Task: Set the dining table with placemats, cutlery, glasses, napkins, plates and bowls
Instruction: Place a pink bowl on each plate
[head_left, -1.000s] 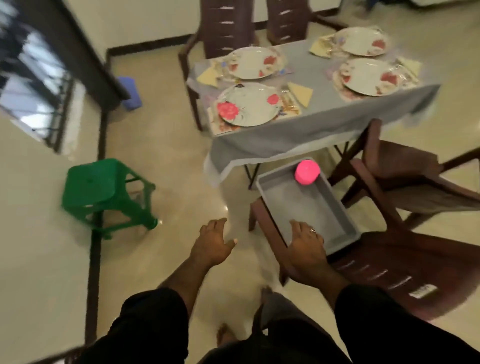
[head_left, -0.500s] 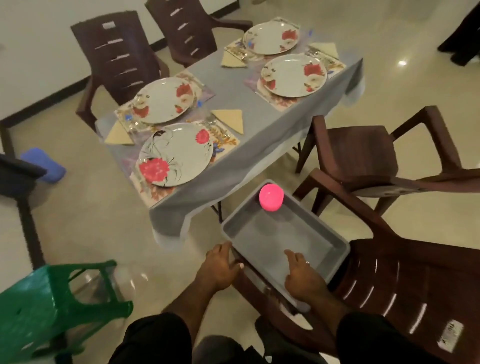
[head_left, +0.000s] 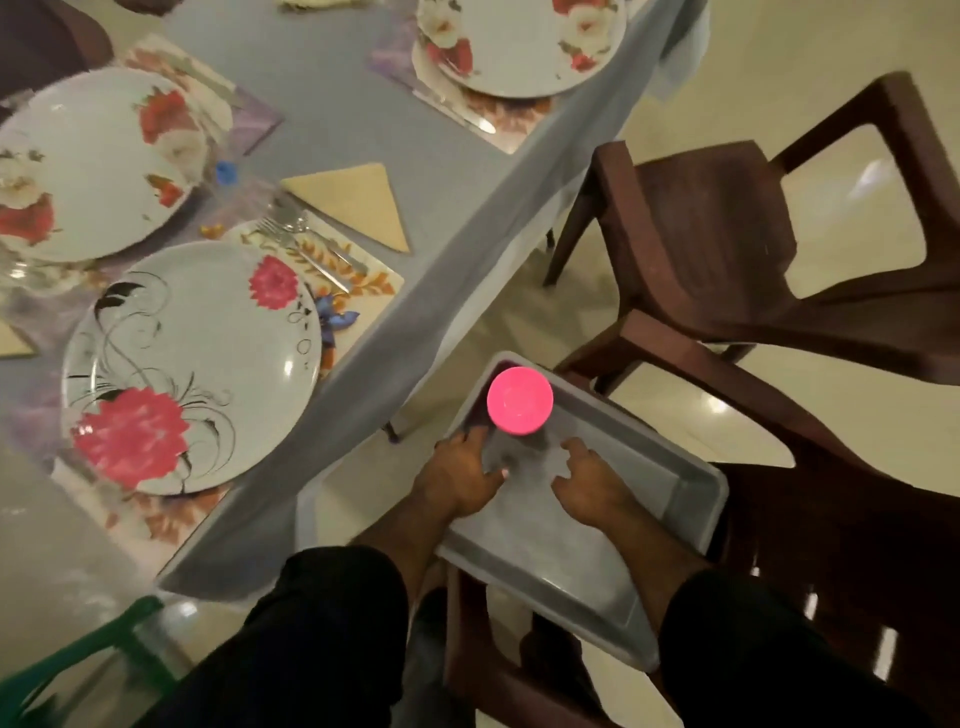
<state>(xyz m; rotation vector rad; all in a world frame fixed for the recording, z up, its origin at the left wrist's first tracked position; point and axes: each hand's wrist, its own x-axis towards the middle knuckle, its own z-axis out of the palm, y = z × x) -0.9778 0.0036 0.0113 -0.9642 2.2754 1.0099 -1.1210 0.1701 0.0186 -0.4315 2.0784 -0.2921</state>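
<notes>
Two brown chairs (head_left: 717, 234) flank the grey tray (head_left: 675, 467) beside table (head_left: 363, 130).

Three plates: one (head_left: 192, 364), one (head_left: 88, 166), one (head_left: 519, 41); one pink cup (head_left: 519, 399); one grey tray (head_left: 675, 499); one whole napkin (head_left: 353, 205); two hands, left (head_left: 460, 475) and right (head_left: 592, 486); two brown chairs: one (head_left: 727, 234), one (head_left: 831, 519); one green stool (head_left: 78, 660).
</notes>
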